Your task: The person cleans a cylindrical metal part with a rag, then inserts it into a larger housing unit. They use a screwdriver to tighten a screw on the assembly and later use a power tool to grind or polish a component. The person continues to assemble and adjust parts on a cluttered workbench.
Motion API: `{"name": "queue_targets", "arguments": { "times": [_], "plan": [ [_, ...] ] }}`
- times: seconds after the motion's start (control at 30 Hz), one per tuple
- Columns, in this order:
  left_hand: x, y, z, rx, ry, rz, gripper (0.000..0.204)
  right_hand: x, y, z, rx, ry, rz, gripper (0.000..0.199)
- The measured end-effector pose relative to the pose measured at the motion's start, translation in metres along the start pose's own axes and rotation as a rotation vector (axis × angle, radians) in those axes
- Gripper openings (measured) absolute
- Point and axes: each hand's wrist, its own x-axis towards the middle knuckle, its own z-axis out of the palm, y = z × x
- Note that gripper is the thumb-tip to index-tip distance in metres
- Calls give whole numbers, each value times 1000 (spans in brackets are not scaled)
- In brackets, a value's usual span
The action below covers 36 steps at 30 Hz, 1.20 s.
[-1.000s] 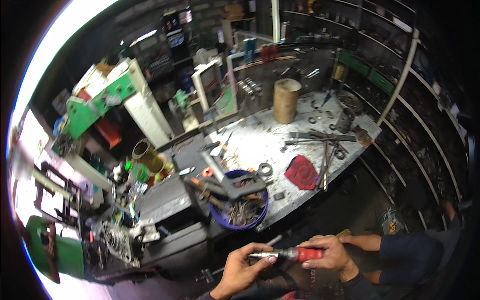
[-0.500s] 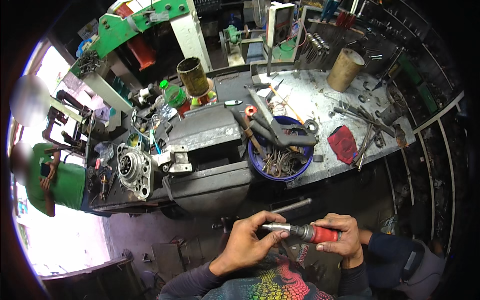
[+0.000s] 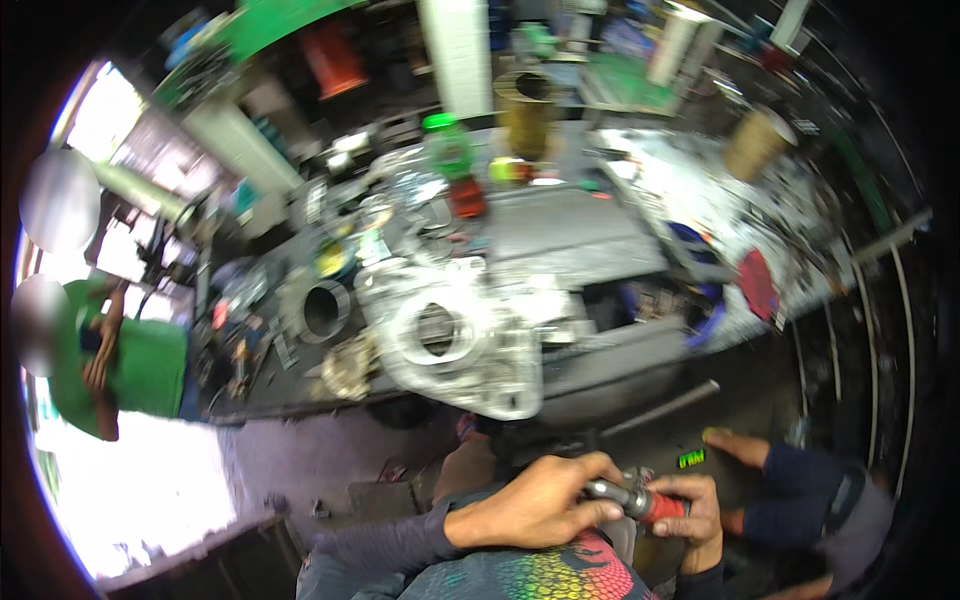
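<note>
Low in front of my torso, both hands are closed on one tool. It has a red grip (image 3: 663,506) and a bare metal front end (image 3: 612,491); its exact kind is hard to make out. My left hand (image 3: 540,502) pinches the metal end between thumb and fingers. Around the red part, my right hand (image 3: 700,512) is wrapped, thumb on top. Beyond my hands, a cast metal housing (image 3: 408,330) with a round bore sits at the big bench vise (image 3: 570,235). The picture is smeared by motion.
A green-capped bottle (image 3: 447,150) and a grimy can (image 3: 527,115) stand behind the vise. Right of it are a blue tub (image 3: 708,318), a red cloth (image 3: 757,284) and a tan cylinder (image 3: 757,146). One person (image 3: 125,350) stands left, another (image 3: 815,490) right.
The view has swung left, bringing the housing nearer the middle. Both hands, still on the tool, appear lower and farther right. Another person's limbs show more at the right.
</note>
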Motion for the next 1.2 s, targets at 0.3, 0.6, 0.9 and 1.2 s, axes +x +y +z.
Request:
{"name": "queue_targets", "arguments": {
  "times": [0.3,0.6,0.9,1.2],
  "plan": [
    [-126,-79,-96,49,289,-124,55,54,53,104,102,-36,216,66],
    [-143,-236,-188,876,1458,-320,47,115,73,168,15,78,373,55],
    [-263,-247,-248,60,1470,-141,18,165,106,254,177,283,255,46],
    [-272,-220,-250,374,1014,-187,30,200,108,300,108,468,213,45]
  ]
}}
